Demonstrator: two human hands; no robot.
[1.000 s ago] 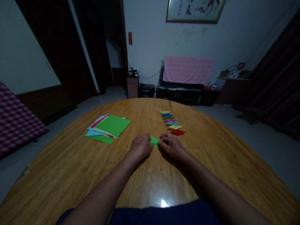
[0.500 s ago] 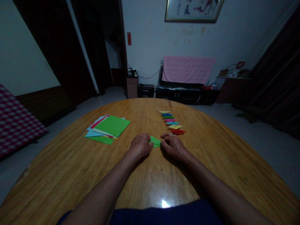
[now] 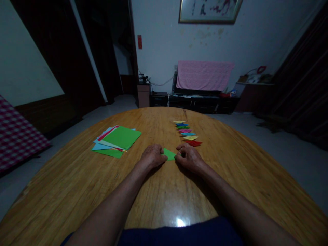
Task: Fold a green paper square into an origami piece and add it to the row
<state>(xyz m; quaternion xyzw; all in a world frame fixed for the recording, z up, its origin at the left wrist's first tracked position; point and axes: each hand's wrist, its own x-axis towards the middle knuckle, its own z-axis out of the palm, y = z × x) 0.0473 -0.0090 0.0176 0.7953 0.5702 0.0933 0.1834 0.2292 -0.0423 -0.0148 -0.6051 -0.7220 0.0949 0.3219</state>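
A small piece of folded green paper (image 3: pixel 169 154) lies low over the wooden table (image 3: pixel 159 191), between my two hands. My left hand (image 3: pixel 153 155) is closed on its left end, thumb along the near side. The right end sits in the fingertips of my right hand (image 3: pixel 189 157), which are pinched together. Parts of the paper are hidden under the fingers. Just beyond my right hand, a red folded paper piece (image 3: pixel 194 143) is the nearest of a row of small folded papers in several colours, including a yellow one (image 3: pixel 191 138) and a pink one (image 3: pixel 185 131).
To the left on the table lies a loose stack of coloured paper sheets (image 3: pixel 123 137), green on top. Past the far table edge stands a low black cabinet (image 3: pixel 194 104) with a pink cloth (image 3: pixel 205 76) above it. A checked cloth (image 3: pixel 19 136) hangs at far left.
The green paper now looks flatter, with a smoother face between my hands. My left thumb has shifted slightly along its near edge. The view has moved a little.
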